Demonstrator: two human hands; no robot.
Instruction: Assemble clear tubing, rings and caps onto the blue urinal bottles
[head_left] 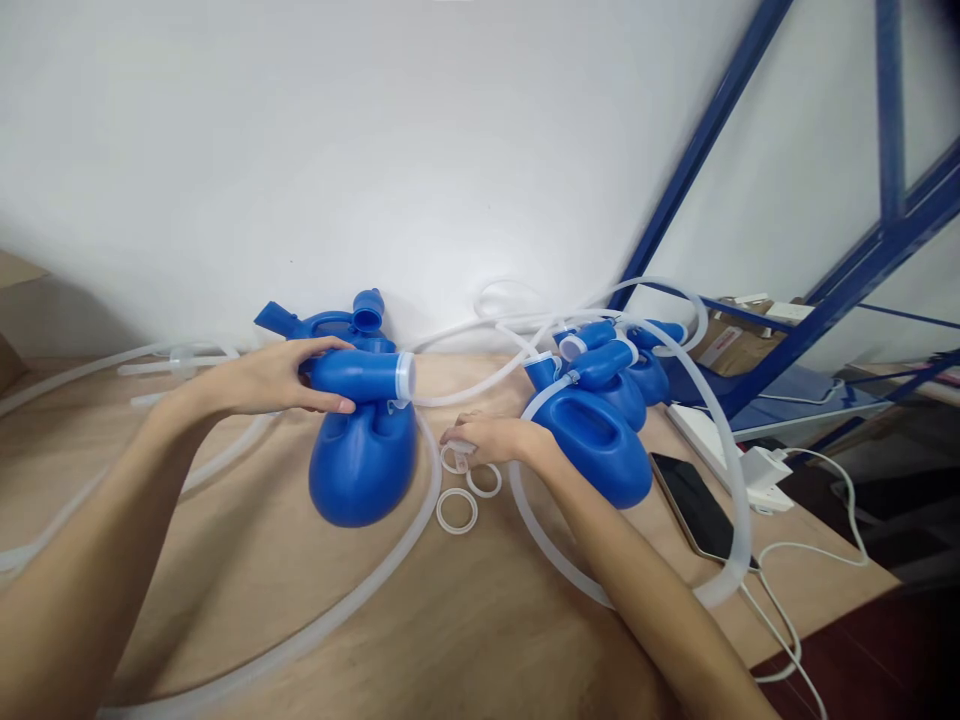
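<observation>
My left hand is wrapped round the neck of a blue plastic urinal bottle. The bottle rests on the wooden table, its neck turned to the right with a white cap on the end. My right hand reaches down to the table just right of the bottle, fingers closed on a small white plastic piece, apparently a ring or cap partly hidden by the fingers. Right beneath it lie white rings, one nearest me and another to its right.
More blue bottles with clear hoses stand at right; another blue bottle is behind mine. A phone, power strip and white cable lie near the right edge. A blue metal rack stands beyond.
</observation>
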